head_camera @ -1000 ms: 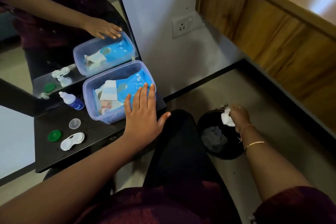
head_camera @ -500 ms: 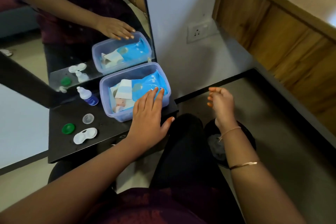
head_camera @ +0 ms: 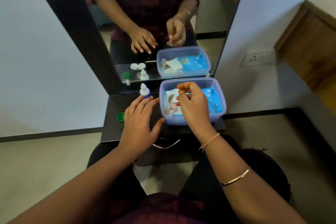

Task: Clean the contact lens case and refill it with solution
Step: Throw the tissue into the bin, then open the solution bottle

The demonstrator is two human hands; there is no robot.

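Observation:
My left hand [head_camera: 139,123] lies flat with spread fingers on the black shelf [head_camera: 112,129], holding nothing. The white lens case is hidden under it; only its reflection [head_camera: 137,66] shows in the mirror. A green cap [head_camera: 121,116] sits just left of that hand. The small solution bottle [head_camera: 144,92] stands upright just beyond my fingertips. My right hand [head_camera: 193,107] hovers over the clear plastic box [head_camera: 192,122], fingers loosely curled and apart above the white packets and blue pouch [head_camera: 214,100] inside, with nothing seen in its grip.
A tall mirror [head_camera: 145,23] backs the shelf. A dark bin [head_camera: 272,169] stands on the floor at my right, beside my knee. A wooden cabinet [head_camera: 312,45] and a wall socket [head_camera: 254,58] are at the right. A drawer handle [head_camera: 166,146] sits below the shelf edge.
My right hand dropped the white tissue into the bin, then swung left and up over the plastic box. My left hand slid off the box's front onto the shelf, covering the lens case.

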